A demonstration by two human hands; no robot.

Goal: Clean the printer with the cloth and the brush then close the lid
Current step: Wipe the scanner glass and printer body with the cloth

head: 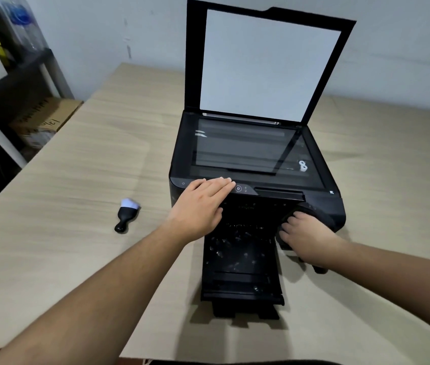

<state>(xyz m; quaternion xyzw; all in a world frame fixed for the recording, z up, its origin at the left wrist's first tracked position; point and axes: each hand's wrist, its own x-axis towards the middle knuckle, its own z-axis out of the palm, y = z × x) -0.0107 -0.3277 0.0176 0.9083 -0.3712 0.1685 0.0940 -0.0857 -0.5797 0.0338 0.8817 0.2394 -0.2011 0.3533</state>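
Observation:
A black printer point(324, 206) stands on the table with its scanner lid point(269, 64) raised upright, white pad facing me, and the glass point(240, 151) exposed. Its front paper tray point(240, 275) is folded out toward me. My left hand point(203, 204) lies flat with straight fingers on the front control panel. My right hand point(306, 238) grips a dark cloth point(314, 209) pressed against the printer's front right corner; part of the cloth hangs below the hand. A small black brush with white bristles point(127, 214) lies on the table left of the printer.
The light wooden table point(77, 167) reaches a pale wall behind the printer. A dark shelf point(11, 75) with boxes and bottles stands at the far left, a cardboard box point(45, 117) beneath it. The table's front edge is near my arms.

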